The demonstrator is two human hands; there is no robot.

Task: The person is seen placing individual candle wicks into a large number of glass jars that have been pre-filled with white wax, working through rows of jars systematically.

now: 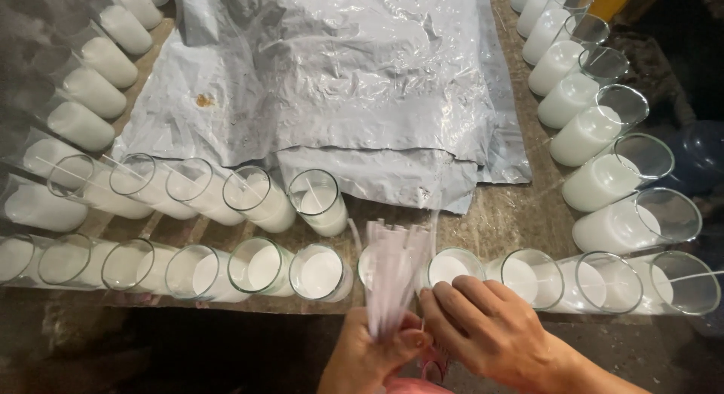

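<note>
My left hand point(371, 355) grips the lower end of a bundle of thin white wicks point(392, 266) that fans upward, blurred. My right hand point(483, 326) lies right beside it, fingertips pinching at the bundle's base near the left thumb. Just beyond the hands stands a front row of clear glass tumblers filled with white wax point(320, 272); the bundle hides part of one glass. A second row of wax-filled glasses point(320, 202) stands behind, some with a thin wick stick leaning in them.
A crumpled grey plastic sheet point(332, 70) covers the middle of the wooden table point(520, 213). More wax-filled glasses line the left side point(79, 126) and the right side point(596, 130). A dark blue container point(697, 156) sits at the far right.
</note>
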